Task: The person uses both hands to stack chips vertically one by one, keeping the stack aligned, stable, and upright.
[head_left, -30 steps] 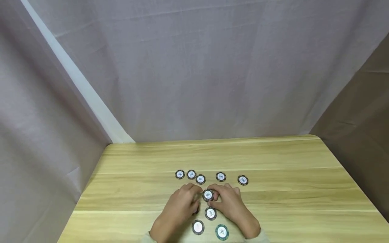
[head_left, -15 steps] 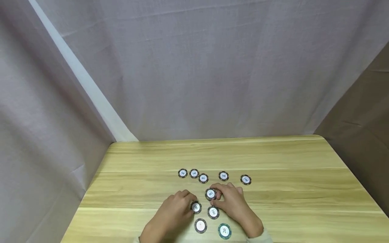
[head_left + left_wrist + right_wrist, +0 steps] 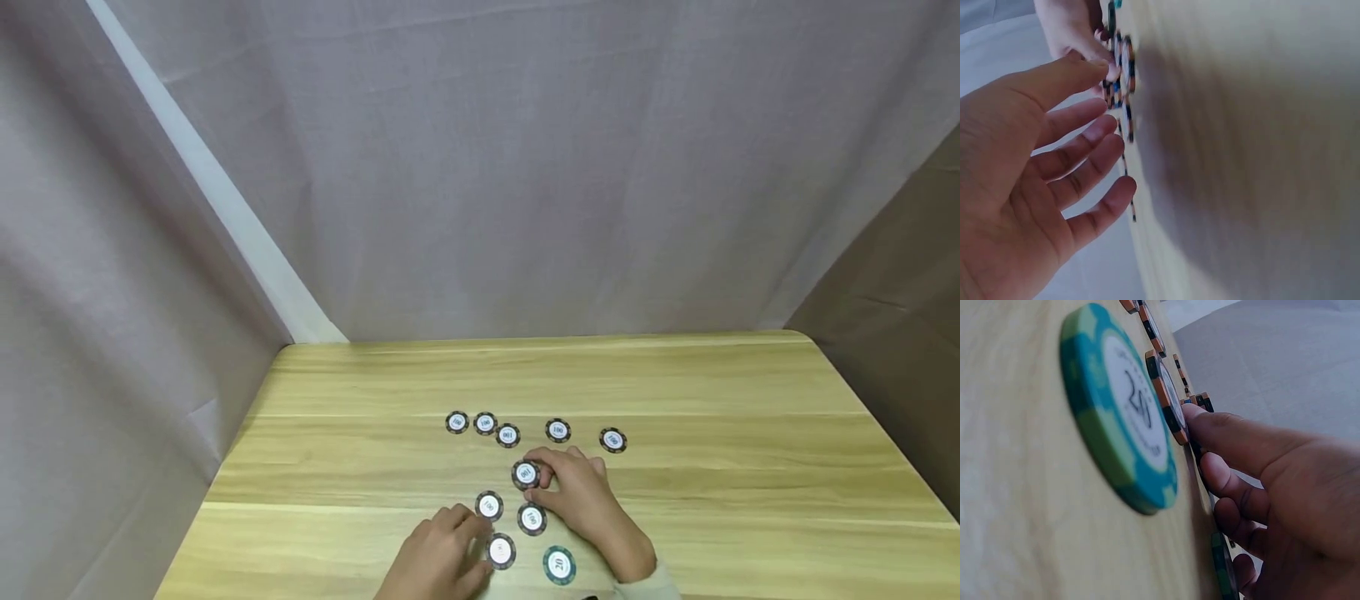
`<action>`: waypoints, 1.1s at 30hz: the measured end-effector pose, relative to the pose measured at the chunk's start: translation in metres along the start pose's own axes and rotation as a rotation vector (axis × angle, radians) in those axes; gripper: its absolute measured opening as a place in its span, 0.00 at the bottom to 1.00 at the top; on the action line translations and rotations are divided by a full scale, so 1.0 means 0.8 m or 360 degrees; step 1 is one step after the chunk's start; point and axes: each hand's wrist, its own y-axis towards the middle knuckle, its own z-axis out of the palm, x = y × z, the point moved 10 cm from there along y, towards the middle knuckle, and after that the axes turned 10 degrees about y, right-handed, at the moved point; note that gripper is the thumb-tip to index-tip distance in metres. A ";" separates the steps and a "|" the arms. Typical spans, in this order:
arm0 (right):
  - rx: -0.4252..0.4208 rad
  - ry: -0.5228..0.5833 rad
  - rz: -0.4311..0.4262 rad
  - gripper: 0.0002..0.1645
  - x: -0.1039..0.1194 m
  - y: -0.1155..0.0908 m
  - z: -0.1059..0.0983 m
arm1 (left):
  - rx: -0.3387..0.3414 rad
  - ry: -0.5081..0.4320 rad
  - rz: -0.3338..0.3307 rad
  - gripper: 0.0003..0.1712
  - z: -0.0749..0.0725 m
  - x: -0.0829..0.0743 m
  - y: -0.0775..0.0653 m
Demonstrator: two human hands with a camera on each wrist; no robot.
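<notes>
While a black 100 poker chip is sitting in the lower middle of the head view, slightly right of centre, the right hand is gripping it, the thumb closing on its near rim and the forefinger on its far rim; in the left wrist view its edge is showing several layers. Directly below it in the frame, a second 100 chip is lying near the right thumb, and a third 100 chip is lying to the left, just beyond the left fingers. The left hand, at the bottom edge, is reaching around a pale-centred black chip, its marking too small to read; thumb and fingers are standing apart, and whether they are touching that chip one cannot tell. To its right, a green 20 chip is lying face up, looming large in the right wrist view. Higher up, a cluster of three black 100 chips is resting near the middle, with a lone 100 chip and an outermost 100 chip spreading rightward. A wood-grain tabletop is supporting everything, and grey curtains are hanging behind, filling the upper frame.
</notes>
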 end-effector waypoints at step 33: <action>-0.0009 0.0017 -0.0022 0.24 0.003 -0.001 -0.002 | -0.0211 0.0362 0.0176 0.20 0.009 -0.044 0.007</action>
